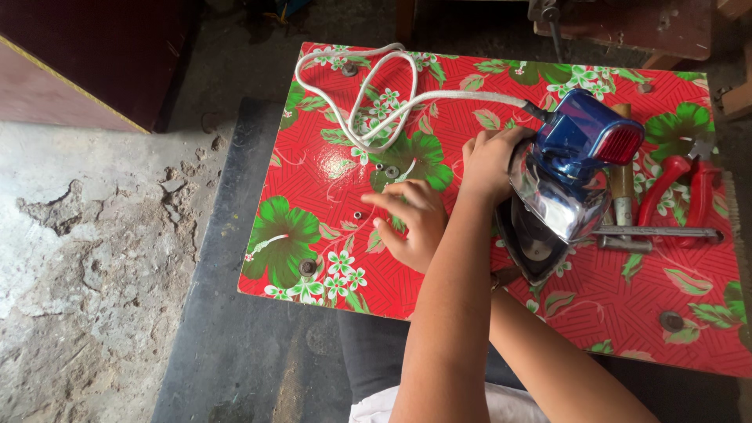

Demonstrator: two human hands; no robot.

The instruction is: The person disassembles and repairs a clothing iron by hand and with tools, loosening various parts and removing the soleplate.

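Red floral oilcloth covered the low bench [329, 168] where you worked, set over a rough concrete floor [86, 258] with a dark mat [227, 345] under its near edge. An electric iron [564, 180] with a blue body, a red rear lamp and a chrome shell lay tipped toward you at the right of the bench, its soleplate partly shown beneath. Its white cord [376, 86] looped across the far side of the cloth. Beyond the iron, red-handled pliers [677, 192] and a wooden-handled tool [623, 184] lay close together, with a long metal shaft [658, 232] crossing in front of them, crowding the space at the iron's right.

Your arms crossed in front of you. Your right hand [489, 160] lay on the iron's left flank, its fingers curled against the chrome shell and steadying it; a full grip could not be made out. Your left hand [411, 223] rested on the cloth just left of the iron, its fingers [388, 197] loosely spread and holding nothing, the tips pointing left toward small metal washers and nuts [385, 170] scattered near them. One small nut [358, 215] lay just beside your fingertip, apart from it. Round fasteners [307, 267] studded the bench top.
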